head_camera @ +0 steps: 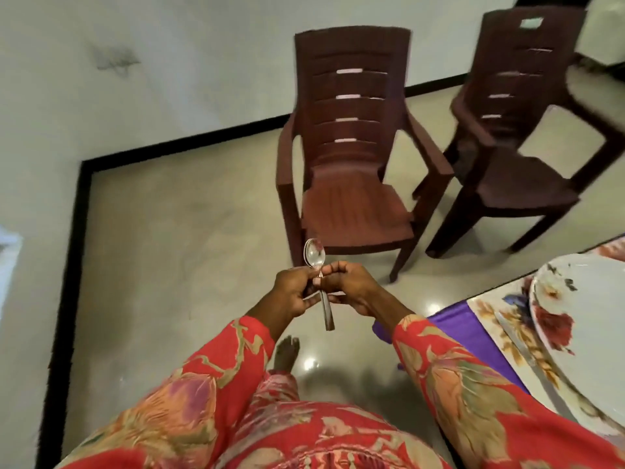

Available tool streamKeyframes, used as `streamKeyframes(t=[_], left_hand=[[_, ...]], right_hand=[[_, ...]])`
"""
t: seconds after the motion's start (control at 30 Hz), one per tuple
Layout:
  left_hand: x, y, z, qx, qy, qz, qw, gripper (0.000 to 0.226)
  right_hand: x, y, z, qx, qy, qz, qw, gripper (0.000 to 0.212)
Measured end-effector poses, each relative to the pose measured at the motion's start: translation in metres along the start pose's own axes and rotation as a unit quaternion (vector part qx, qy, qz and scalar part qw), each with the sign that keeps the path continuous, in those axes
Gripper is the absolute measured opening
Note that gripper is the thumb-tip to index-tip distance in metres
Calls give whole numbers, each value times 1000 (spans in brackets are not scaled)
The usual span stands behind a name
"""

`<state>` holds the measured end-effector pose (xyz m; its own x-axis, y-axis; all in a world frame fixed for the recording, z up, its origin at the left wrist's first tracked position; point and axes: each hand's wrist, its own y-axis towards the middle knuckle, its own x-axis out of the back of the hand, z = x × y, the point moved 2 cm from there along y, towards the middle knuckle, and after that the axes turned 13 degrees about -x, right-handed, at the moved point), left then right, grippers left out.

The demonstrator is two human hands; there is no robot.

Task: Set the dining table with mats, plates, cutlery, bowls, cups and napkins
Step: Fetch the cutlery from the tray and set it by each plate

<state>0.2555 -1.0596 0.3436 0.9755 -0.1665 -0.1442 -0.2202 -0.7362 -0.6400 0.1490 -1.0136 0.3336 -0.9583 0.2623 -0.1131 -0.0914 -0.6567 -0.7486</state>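
Over tiled floor point(176, 252) — both hands' fingers point(313, 270) pinch the spoon point(318, 275) neck, bowl above.

Both hands, left hand point(293, 292) and right hand point(351, 288), pinch a spoon point(319, 279) upright before two brown chairs point(351, 157).

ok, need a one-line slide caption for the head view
Both hands, left hand and right hand, hold a spoon bowl-up over the floor, beside a table's floral mat, plate and knife.
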Motion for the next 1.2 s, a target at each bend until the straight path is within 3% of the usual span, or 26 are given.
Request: streamKeyframes(t=[0.17,0.43,0.93,1.07,1.2], left_hand=[[-55,64,-46,13,57,107,993,14],[-148,136,-102,39,139,263,954,15],[-312,158,-88,76,297,436,846,28],[-368,160,-74,71,328,457,824,23],[-426,162,-57,72,380,468,795,20]], right_hand=[[36,24,47,38,109,-103,988,22],[92,50,109,77,255,-236,934,21],[212,48,103,119,474,-336,805,23],[260,48,97,137,493,-332,792,11],[306,43,93,146,518,-341,771,13]])
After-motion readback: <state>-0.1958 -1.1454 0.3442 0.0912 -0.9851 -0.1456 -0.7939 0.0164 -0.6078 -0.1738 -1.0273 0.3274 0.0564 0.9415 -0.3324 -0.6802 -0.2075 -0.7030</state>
